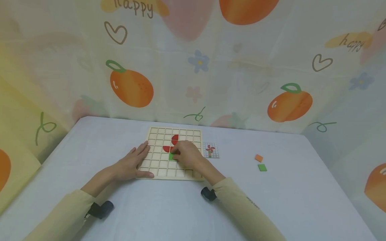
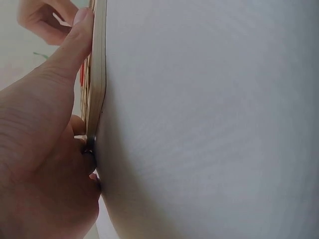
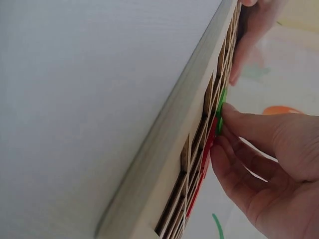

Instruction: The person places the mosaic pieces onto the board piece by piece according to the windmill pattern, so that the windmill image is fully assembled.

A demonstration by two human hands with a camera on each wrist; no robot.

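A wooden grid board lies flat on the table. Along its left edge rests my left hand, fingers extended and thumb lying on the near left corner. My right hand is over the middle of the board and pinches a green square tile between thumb and fingertips, low against the grid. In the right wrist view the green tile shows at the thumb tip. Red rounded tiles sit in nearby cells, one of them a red quarter piece left of the fingers; the hand hides part of this group.
A small pattern card with a red flower on a grid lies against the board's right side. Farther right on the white tabletop are an orange tile and another green tile. A printed curtain hangs behind the table.
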